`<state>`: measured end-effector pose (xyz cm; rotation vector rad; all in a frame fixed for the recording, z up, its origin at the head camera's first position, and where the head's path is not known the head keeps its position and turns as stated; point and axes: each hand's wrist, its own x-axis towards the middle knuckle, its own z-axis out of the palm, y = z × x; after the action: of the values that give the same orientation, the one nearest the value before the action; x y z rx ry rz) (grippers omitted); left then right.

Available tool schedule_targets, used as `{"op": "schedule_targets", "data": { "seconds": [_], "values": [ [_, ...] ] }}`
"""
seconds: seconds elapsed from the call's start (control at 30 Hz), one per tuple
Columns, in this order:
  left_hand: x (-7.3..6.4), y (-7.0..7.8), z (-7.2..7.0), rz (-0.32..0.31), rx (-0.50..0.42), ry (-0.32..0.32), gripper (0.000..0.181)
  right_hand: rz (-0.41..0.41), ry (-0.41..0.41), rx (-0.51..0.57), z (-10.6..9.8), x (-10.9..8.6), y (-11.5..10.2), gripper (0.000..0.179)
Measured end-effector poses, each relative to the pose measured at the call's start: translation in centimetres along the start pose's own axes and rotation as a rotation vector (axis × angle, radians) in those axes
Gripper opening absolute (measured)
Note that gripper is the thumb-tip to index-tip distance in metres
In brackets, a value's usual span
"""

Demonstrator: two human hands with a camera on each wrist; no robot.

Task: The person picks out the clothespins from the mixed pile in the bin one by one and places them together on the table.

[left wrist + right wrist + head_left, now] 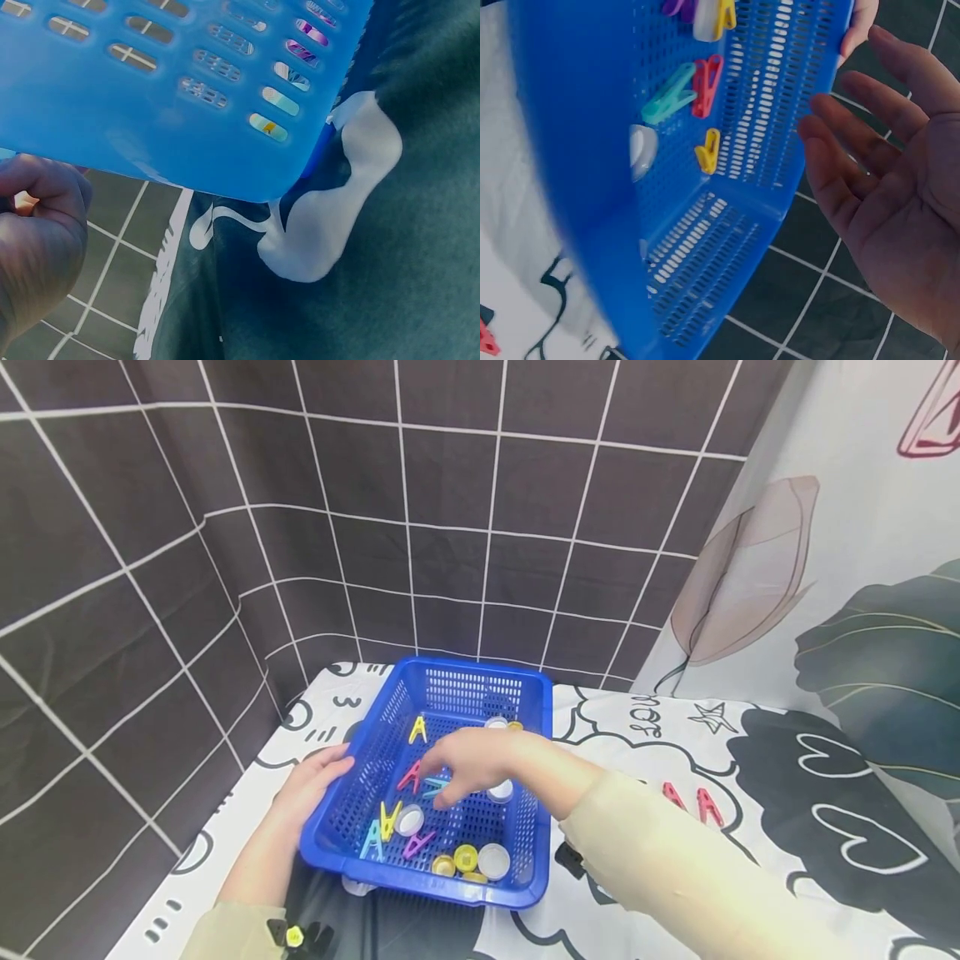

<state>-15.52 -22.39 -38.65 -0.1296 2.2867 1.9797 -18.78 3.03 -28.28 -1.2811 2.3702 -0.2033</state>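
Okay, so the right hand (480, 756) hangs over the blue perforated plastic basket (330, 865) with its fingers loosely curved and a wide gap to the thumb. Nothing's pinched in it as far as I can see. Closest to it are a red plastic clothespin (410, 775), just past the fingertips in the head view, and a teal plastic clothespin (433, 788), which shows below the gap between fingers and thumb. Both lie on the basket floor, right beside each other; the right wrist view has the hand well clear of them.

Left hand (311, 781) has the basket by its left rim, fingers curled there.

Further up the basket there's a yellow plastic clothespin (417, 729). Toward the near end, a round white lid (409, 821) sits next to a second yellow clothespin (388, 821), with a light-blue clothespin (372, 841) and a purple clothespin (417, 844) close by. Two red clothespins (708, 807) lie outside, on the patterned white cloth (615, 760).
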Motion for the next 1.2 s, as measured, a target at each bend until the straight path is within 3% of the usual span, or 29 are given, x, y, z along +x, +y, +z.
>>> {"op": "schedule_targets", "data": {
  "seconds": [0.2, 0.53, 0.77, 1.0, 1.2],
  "values": [
    [0.0, 0.1, -0.1, 0.002, 0.002, 0.004, 0.049, -0.009, -0.012, -0.002, 0.0, 1.4, -0.4, 0.042],
    [-0.1, 0.1, -0.1, -0.002, -0.016, 0.009, 0.05, -0.039, 0.007, 0.077, 1.3, 3.5, 0.7, 0.037],
    [0.0, -0.2, 0.1, -0.008, -0.004, 0.009, 0.049, 0.005, -0.024, 0.146, 2.4, 5.0, 1.5, 0.03],
    [0.1, -0.6, 0.2, -0.024, 0.011, 0.033, 0.046, 0.056, -0.211, 0.182, 5.0, 6.2, 2.2, 0.019],
    [0.0, -0.3, 0.0, -0.018, 0.023, 0.038, 0.046, 0.031, -0.284, 0.199, 5.5, 6.8, 2.4, 0.022]
  ]
}}
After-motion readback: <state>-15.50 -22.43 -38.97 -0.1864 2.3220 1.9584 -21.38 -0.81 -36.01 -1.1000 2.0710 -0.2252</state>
